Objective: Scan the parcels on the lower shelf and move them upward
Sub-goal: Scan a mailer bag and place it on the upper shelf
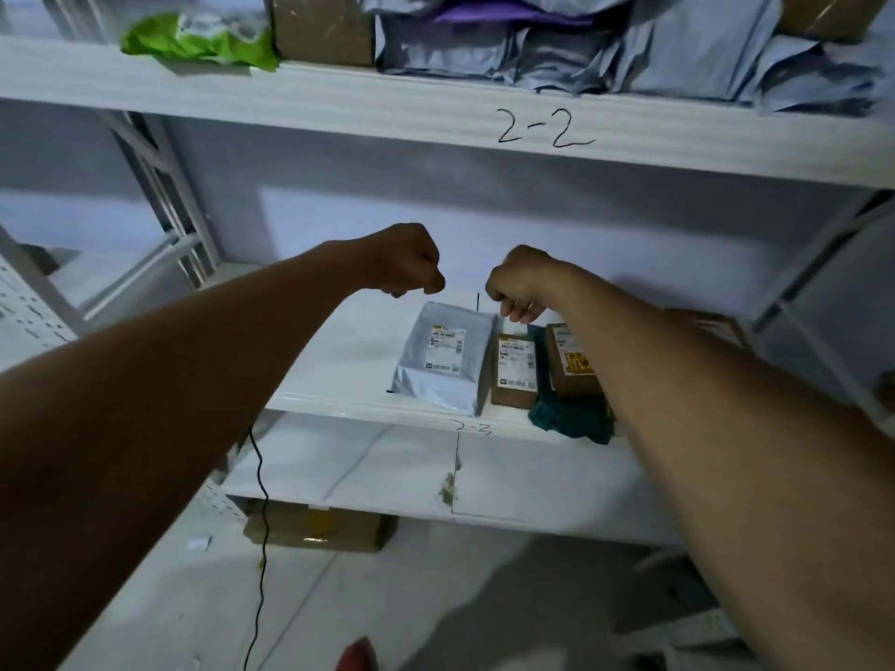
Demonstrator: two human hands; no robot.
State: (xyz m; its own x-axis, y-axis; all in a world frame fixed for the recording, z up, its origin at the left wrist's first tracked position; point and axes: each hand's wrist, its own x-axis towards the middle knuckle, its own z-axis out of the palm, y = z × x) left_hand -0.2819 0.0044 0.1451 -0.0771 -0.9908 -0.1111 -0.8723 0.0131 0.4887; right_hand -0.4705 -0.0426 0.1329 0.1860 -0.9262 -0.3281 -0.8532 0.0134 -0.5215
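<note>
Grey parcel bag [448, 365] lay flat on lower shelf [348, 360], long axis near-to-far, label up, left hand [411, 261] and right hand [520, 283] clenched empty above

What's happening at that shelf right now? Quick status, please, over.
Left hand, right hand: fists, empty, above lower shelf. Grey mailer, small brown box untouched there. Upper shelf crowded with bags.

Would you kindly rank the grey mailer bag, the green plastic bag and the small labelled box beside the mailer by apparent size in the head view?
1. Grey mailer bag and green plastic bag: roughly alike, and at different distances from the camera, so I won't rank them.
2. Small labelled box: clearly smallest.
</note>
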